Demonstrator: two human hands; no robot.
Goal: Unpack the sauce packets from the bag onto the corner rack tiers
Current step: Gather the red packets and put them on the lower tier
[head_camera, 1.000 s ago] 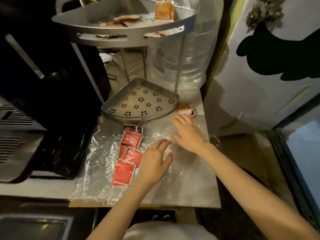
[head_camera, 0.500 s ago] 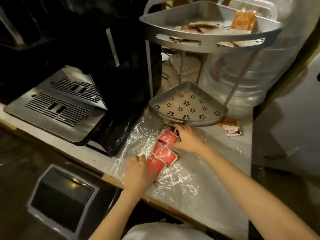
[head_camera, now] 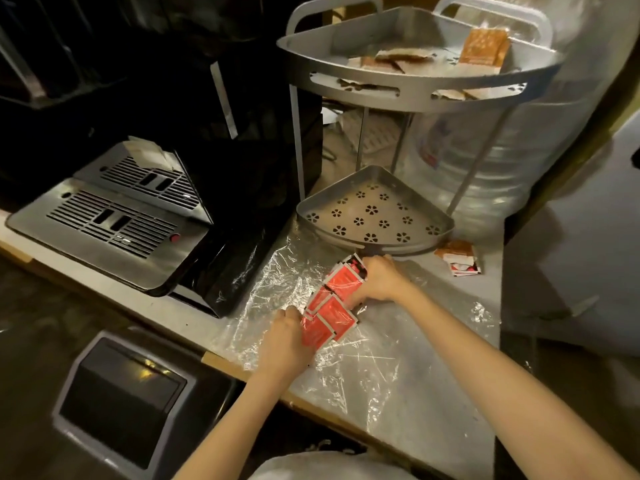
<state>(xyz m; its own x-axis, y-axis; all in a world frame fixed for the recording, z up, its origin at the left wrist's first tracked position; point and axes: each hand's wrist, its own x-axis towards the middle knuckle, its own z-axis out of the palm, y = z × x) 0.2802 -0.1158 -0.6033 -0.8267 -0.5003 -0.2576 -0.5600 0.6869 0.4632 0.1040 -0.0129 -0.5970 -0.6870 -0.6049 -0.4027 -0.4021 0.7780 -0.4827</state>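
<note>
A: Counter (head_camera: 433,403) draped with clear bag (head_camera: 346,368); left hand (head_camera: 282,336) and right hand (head_camera: 379,282) pinch opposite ends of the red sauce packets (head_camera: 334,306) lying on it.

B: Likely light, floppy, slick; hold by the edges. Beyond, lower tier (head_camera: 429,242) looks open; upper tier (head_camera: 415,98) overhangs.

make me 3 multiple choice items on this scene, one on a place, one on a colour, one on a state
1. Where do the red sauce packets lie?
A on the clear plastic bag
B on the top tier
C in the bin

2. What colour is the upright packet on the top tier?
A green
B orange
C blue

3. What does the bottom tier hold?
A red packets
B a cup
C nothing

A: the packets rest on the crinkled film between left hand and right hand.
B: its face is orange.
C: only the perforated floor shows.
</note>
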